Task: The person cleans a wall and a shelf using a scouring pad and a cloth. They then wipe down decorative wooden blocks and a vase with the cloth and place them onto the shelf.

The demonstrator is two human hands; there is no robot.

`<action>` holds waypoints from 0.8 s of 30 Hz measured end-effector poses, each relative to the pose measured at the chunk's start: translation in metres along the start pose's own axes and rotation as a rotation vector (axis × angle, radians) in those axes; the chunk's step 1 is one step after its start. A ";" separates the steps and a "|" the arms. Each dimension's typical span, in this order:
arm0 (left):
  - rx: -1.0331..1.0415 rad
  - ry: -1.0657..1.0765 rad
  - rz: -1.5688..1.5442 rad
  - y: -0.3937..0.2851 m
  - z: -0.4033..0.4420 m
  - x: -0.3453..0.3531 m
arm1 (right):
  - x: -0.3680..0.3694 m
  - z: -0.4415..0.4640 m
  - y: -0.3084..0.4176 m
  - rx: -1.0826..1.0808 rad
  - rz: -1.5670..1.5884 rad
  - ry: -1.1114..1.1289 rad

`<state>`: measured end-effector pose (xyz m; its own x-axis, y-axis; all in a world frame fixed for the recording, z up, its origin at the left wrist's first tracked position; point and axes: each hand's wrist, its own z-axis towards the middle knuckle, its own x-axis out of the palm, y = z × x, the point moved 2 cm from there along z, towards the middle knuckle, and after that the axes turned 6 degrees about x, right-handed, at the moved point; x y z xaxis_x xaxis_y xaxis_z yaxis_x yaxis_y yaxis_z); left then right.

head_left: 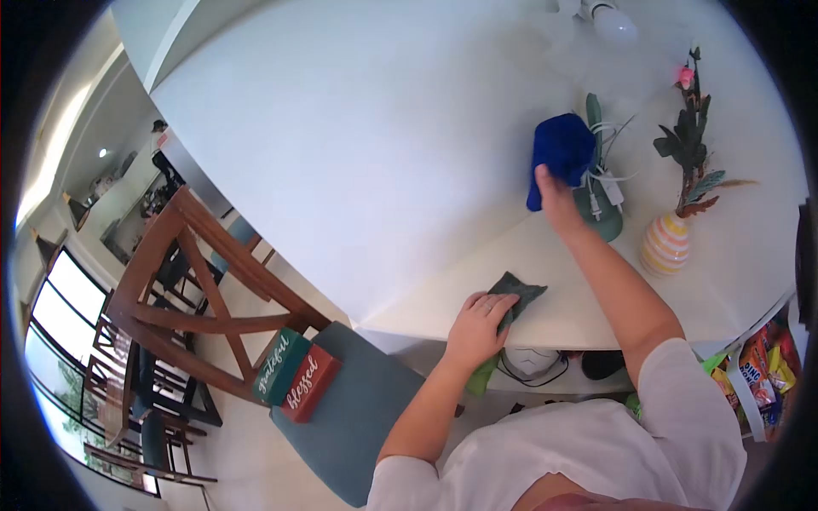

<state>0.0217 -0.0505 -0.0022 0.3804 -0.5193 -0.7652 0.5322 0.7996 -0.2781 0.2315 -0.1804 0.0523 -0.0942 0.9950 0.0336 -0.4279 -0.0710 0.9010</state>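
My right hand [558, 198] is raised and closed on a blue cloth [562, 149], its thumb showing on the near side. The cloth is up against the white wall, beside a green stand [603, 213] with a white cord and plug [596, 200]. Lower down, my left hand [481, 328] rests at the front of the white shelf [426, 298], fingers closed over a dark grey-green cloth [521, 292]. Part of that cloth is hidden beneath the fingers.
A striped vase [666, 245] with artificial flowers stands right of the stand. A light bulb [613, 24] is above. On my left, a chair [366, 409] carries green [281, 366] and red [311, 383] lettered blocks. Snack packets [758, 375] fill a basket at right.
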 end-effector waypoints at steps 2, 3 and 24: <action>-0.006 -0.027 0.019 -0.002 0.000 -0.003 | 0.003 0.011 -0.017 -0.168 -0.240 0.046; -0.025 -0.002 0.026 -0.002 0.002 -0.004 | 0.008 0.018 -0.034 -0.092 -0.241 -0.033; -0.001 -0.052 0.094 0.010 -0.004 0.004 | 0.033 0.133 -0.013 0.144 -0.321 -0.441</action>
<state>0.0256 -0.0437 -0.0101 0.4674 -0.4573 -0.7565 0.4917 0.8457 -0.2074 0.3539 -0.1369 0.0995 0.4183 0.9026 -0.1021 -0.2431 0.2195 0.9448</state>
